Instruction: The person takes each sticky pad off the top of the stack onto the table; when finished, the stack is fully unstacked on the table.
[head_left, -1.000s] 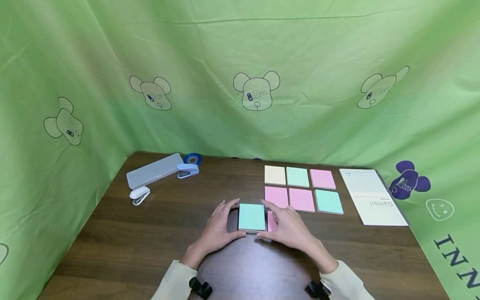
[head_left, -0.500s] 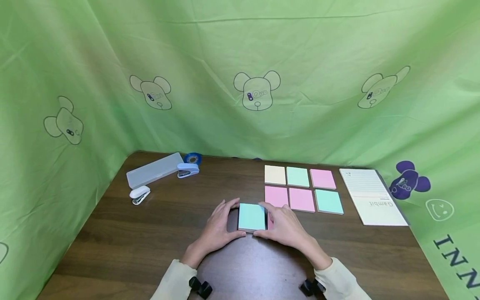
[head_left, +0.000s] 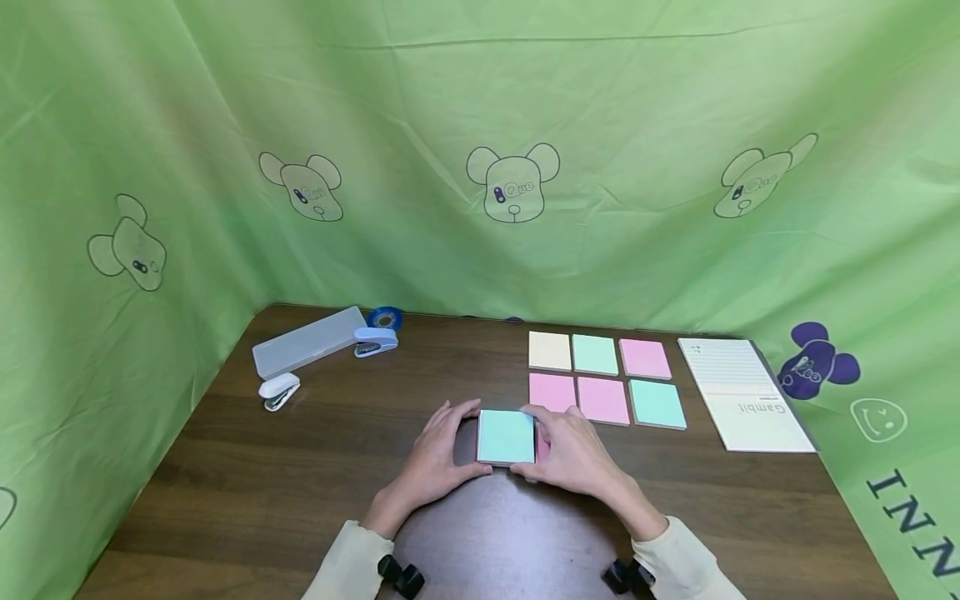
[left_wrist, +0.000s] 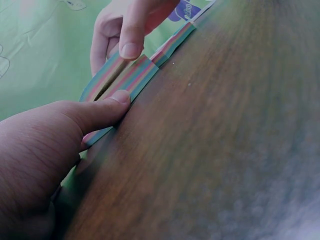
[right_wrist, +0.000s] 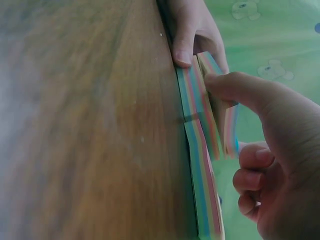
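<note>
A stack of sticky note pads with a mint-green top (head_left: 506, 437) lies at the middle of the table between both hands. My left hand (head_left: 438, 454) grips the stack's left side, thumb at the near edge and fingers at the far edge. Opposite it, my right hand (head_left: 573, 450) pinches the upper sticky note pad (right_wrist: 231, 127) by its right side. The left wrist view shows a narrow gap between this pad and the striped lower pads (left_wrist: 130, 82). A pink sticky note pad (head_left: 542, 447) sits beside the stack, mostly hidden by my right hand.
Several sticky note pads (head_left: 603, 400) lie in two rows at the back right, left of a white notepad (head_left: 750, 400). At the back left are a grey case (head_left: 309, 342), blue tape (head_left: 385, 317), a blue stapler (head_left: 376, 340) and a white stapler (head_left: 280, 390).
My right hand has shifted slightly left onto the upper pad's side. The mint-green top has moved slightly right in the last half second. My left hand stays in place.
</note>
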